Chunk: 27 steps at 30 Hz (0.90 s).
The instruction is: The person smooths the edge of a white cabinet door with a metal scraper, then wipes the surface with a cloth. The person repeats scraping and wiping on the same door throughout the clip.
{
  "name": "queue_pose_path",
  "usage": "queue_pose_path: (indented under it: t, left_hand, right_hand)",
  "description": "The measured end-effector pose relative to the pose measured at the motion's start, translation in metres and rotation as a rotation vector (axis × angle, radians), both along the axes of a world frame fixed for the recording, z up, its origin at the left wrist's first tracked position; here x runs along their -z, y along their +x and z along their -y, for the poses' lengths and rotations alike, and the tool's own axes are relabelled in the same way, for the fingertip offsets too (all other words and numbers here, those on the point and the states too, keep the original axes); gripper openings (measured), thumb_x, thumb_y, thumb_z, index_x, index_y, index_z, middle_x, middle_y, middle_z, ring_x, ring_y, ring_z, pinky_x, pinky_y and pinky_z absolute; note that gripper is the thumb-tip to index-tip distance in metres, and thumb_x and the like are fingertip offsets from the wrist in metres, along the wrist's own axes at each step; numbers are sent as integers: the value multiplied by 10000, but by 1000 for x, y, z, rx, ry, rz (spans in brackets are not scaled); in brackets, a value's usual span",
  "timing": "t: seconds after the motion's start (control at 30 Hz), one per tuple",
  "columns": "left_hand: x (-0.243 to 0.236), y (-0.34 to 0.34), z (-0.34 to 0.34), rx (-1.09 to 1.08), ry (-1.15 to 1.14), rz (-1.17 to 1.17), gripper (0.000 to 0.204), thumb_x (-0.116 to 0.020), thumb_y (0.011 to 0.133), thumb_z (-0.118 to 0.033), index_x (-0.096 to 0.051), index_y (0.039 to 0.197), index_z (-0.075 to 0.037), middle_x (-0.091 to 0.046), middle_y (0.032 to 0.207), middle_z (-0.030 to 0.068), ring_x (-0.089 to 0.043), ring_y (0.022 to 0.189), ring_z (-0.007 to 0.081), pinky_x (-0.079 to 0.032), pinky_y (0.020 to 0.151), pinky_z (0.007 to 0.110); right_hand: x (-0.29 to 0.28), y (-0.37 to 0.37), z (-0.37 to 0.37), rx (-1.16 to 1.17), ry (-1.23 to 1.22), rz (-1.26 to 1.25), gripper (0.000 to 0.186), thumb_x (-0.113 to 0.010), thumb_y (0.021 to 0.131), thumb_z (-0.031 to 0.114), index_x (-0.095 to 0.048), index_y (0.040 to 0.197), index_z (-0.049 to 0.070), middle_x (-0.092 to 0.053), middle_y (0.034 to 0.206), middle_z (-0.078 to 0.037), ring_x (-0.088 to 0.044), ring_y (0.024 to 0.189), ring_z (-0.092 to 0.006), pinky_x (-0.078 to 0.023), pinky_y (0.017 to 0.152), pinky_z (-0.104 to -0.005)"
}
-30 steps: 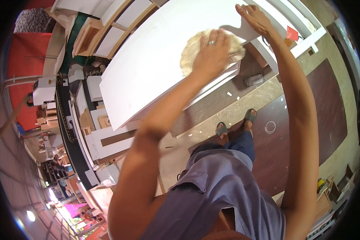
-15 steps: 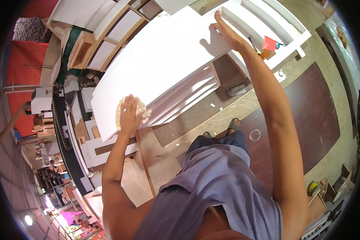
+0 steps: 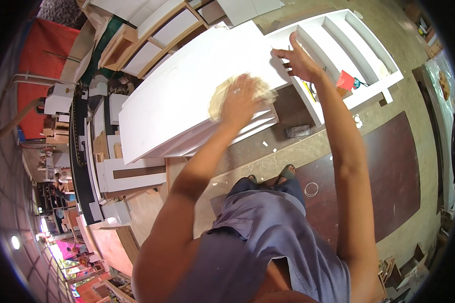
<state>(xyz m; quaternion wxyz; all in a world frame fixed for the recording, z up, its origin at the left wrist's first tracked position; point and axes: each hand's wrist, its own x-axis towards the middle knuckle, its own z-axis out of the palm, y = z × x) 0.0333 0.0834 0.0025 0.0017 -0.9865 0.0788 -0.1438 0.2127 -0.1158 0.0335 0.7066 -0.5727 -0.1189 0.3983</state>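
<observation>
My left hand (image 3: 239,104), slightly blurred, lies over a crumpled cream rag (image 3: 218,97) and presses it on the white panel top (image 3: 182,86) of a cabinet. The rag is near the panel's front edge, towards its right end. My right hand (image 3: 304,64) hovers at the right end of the panel with thumb and fingers apart, holding nothing. Just beyond it lies a white open shelf unit (image 3: 333,43). A red object (image 3: 345,80) with a teal item (image 3: 360,84) beside it rests in the unit's near side.
Wooden drawer frames (image 3: 162,40) stand behind the panel. White boards (image 3: 136,171) are stacked at the left. A dark brown sheet (image 3: 379,177) lies on the floor to my right, with a wire loop (image 3: 311,190) on it. A wrapped dark block (image 3: 297,131) sits below the cabinet.
My left hand has swept the rag rightward along the panel, from its left end towards the right end. My right hand has lifted off the panel's edge, its fingers spreading.
</observation>
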Motion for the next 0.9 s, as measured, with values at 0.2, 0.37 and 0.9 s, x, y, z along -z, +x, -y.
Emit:
queue_pose_path:
  t: [0.2,0.37,0.9]
  left_hand:
    - [-9,8,28,-88,68,-58,658,-463,994,-473,-438,1454,-3,-351,1555,191,-295,1456,350,-257,1170,510]
    - [-6,43,63,51,37,96,580,-583,930,-387,-526,1350,9,-473,1463,182,-391,1397,327,-325,1118,484]
    - [-7,42,60,111,112,59,622,-631,907,-301,-469,1372,79,-460,1440,283,-423,1360,417,-363,1099,488]
  right_hand:
    - [19,3,-13,-19,-233,361,1075,-232,866,866,-476,1438,-10,-301,1584,-211,-321,1424,-361,-227,1166,-505]
    - [48,1,-21,143,108,202,605,-547,980,522,-607,1342,41,-639,1247,-89,-599,1090,-170,-491,914,-318]
    - [56,29,-12,-59,-32,184,157,-713,848,178,-641,956,89,-598,741,27,-538,616,-65,-427,516,-227]
